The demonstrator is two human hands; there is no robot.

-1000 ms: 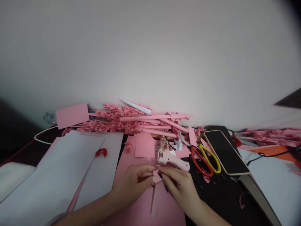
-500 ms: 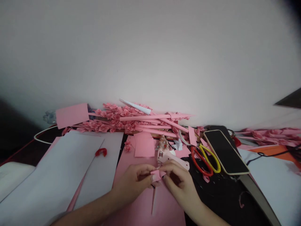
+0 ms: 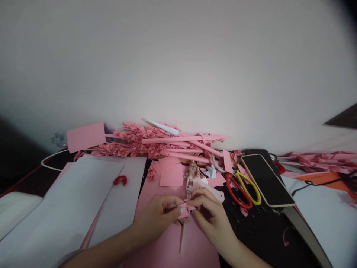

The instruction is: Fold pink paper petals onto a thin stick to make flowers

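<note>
My left hand pinches the left side of a small folded pink paper flower. On its other side, the fingertips of my right hand are closed on a petal. A thin rolled pink paper stem points down below the flower; whether it joins the flower is hidden by my fingers. Just beyond my hands lies a pale pink glue gun, its nozzle close to my fingertips. Under everything is a large pink paper sheet. A square pink paper rests behind my left hand.
Scissors with red and yellow handles and a phone lie to the right. White sheets with a red curled piece spread at left. Pink paper flowers and rolled stems are heaped along the wall.
The pink paper flower has turned between my fingertips and shows more of its folded, pointed petals. Both hands stay in nearly the same place.
</note>
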